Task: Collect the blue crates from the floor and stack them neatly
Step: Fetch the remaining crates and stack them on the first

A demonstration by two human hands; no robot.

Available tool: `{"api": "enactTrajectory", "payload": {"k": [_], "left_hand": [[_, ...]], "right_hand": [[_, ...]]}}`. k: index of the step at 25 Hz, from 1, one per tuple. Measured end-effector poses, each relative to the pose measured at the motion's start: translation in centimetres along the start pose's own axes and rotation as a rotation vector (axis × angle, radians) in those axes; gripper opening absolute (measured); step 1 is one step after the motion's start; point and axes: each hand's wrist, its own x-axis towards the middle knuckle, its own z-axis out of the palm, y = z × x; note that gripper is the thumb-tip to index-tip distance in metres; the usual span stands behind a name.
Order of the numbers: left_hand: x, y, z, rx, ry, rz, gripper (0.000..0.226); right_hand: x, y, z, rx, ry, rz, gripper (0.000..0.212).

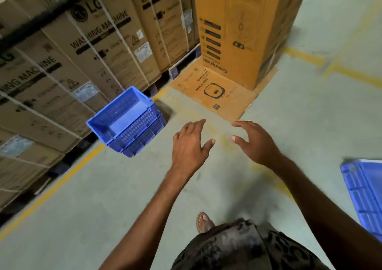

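Grey floor, yellow line, cardboard boxes, stacked blue crates.

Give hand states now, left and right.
Left hand: open, fingers spread, holding nothing.
Right hand: open, fingers spread, holding nothing.

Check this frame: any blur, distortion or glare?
Head view: motion blur smears the floor and the right-edge crate; wide-angle distortion tilts the washing machine boxes; the stacked crates, left hand and right hand read clearly; soft light, no glare.
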Motion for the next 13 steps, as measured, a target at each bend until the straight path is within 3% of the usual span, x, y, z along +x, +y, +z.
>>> {"api": "enactTrajectory", "payload": {"k": [7,13], "left_hand": [[-0.9,23.4,8.6,-0.048,-0.077,0.349,0.060],[-4.7,44.1,18.9,-0.139,-0.276,0.603,0.059]], "right_hand": [[-16.2,13.9,-14.9,-0.021,0.207,0.273,0.041],[-31.9,26.2,-26.6,-0.022,0.351,0.600,0.040]]}}
